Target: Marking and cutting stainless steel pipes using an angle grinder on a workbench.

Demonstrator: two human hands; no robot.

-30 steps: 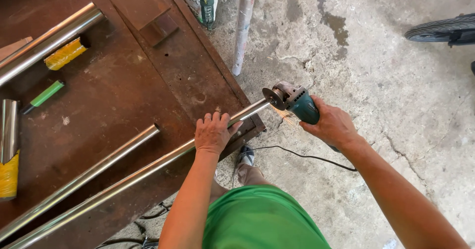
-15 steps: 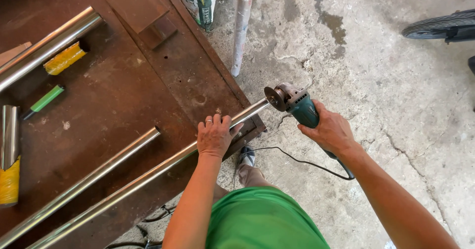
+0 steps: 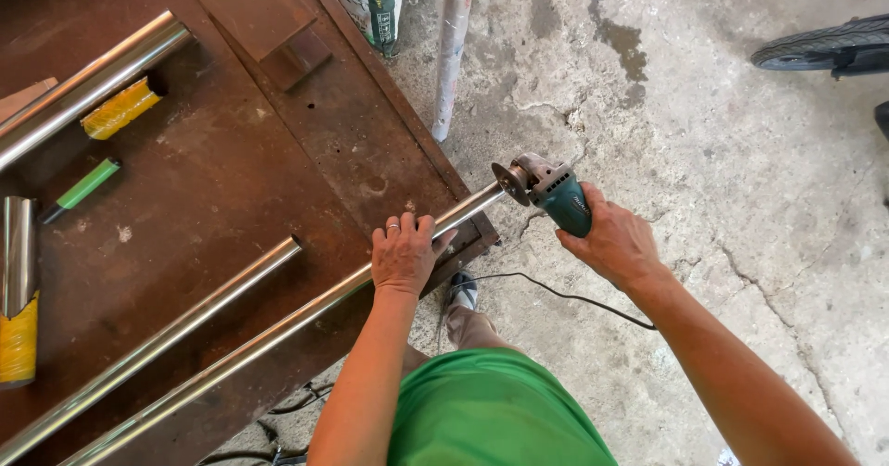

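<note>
A long shiny steel tube (image 3: 278, 327) lies slantwise on a rusty brown metal table (image 3: 231, 170), its end sticking out past the table's corner. My left hand (image 3: 404, 253) presses down on the tube near that corner. My right hand (image 3: 616, 242) grips a teal angle grinder (image 3: 546, 188), whose disc touches the tube's free end. The grinder's black cord (image 3: 565, 295) trails across the concrete floor.
A second steel tube (image 3: 185, 313) lies parallel on the table, a thicker one (image 3: 93, 81) at the far left. A green marker (image 3: 83, 188), yellow-wrapped pieces (image 3: 120, 109) and a short tube (image 3: 18, 281) lie nearby. A pipe (image 3: 452, 49) leans by the table; a tyre (image 3: 820, 44) at right.
The grinder and my right hand have shifted slightly lower and right along the tube's end. My left hand stays on the tube.
</note>
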